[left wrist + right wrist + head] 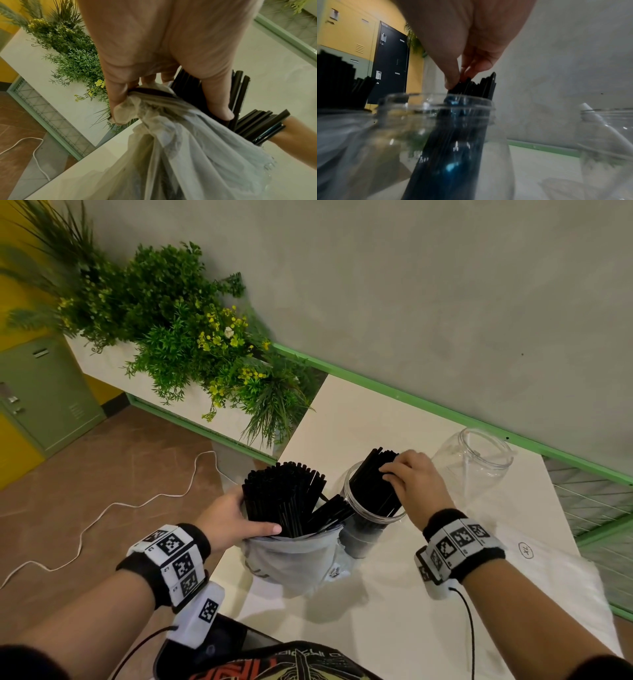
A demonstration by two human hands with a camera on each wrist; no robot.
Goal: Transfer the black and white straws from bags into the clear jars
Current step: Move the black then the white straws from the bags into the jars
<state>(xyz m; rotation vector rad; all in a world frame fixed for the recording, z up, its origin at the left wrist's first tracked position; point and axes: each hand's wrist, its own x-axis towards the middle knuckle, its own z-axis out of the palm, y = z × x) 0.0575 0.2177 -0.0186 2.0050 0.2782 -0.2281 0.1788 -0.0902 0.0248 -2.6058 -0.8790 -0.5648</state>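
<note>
A translucent bag (291,563) stands on the white table (376,611), with a thick bundle of black straws (284,494) sticking up out of it. My left hand (253,517) grips the bag's rim together with the straws; in the left wrist view the thumb presses the black straws (240,94) and the fingers (116,102) bunch the bag (188,155). Beside it, a clear jar (371,518) holds more black straws (373,474). My right hand (390,470) pinches their tops (471,83) above the jar (445,135). A second clear jar (472,467) stands behind.
A white plastic bag (548,577) lies flat at the table's right. The second jar (607,135) shows a white piece inside. A planter with green plants (188,344) borders the table's far left corner. A white cable (102,511) runs over the floor.
</note>
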